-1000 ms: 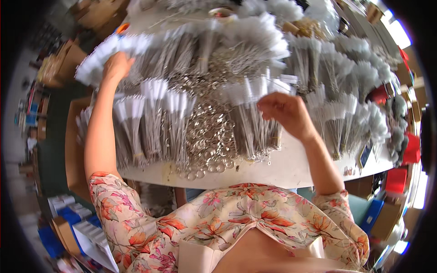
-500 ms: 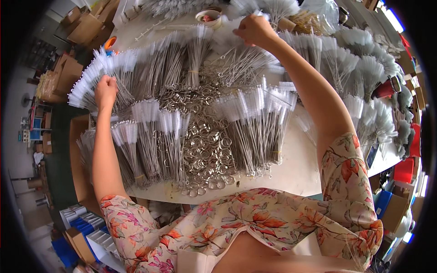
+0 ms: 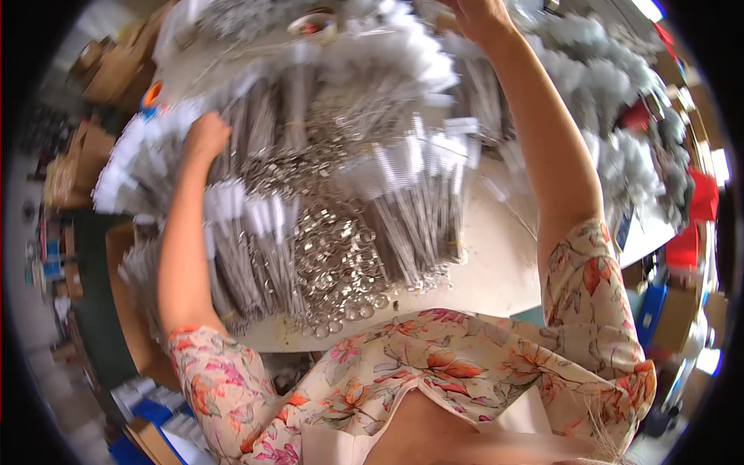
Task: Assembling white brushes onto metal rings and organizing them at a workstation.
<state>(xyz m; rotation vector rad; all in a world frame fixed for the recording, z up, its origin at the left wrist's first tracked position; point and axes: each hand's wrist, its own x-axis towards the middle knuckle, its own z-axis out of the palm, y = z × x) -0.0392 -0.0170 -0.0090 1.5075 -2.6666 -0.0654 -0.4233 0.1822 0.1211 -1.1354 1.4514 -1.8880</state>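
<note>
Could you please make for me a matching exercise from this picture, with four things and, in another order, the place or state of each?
Column 1
1. metal rings
2. left hand
3. right hand
4. round tub

Column 2
A. at the picture's top edge, partly cut off
B. toward the far side of the table, with something reddish inside
C. in a shiny heap between bundles of white-tipped brushes
D. at the brushes on the left side of the table

Right pairs: 1-C, 2-D, 3-A, 4-B
</note>
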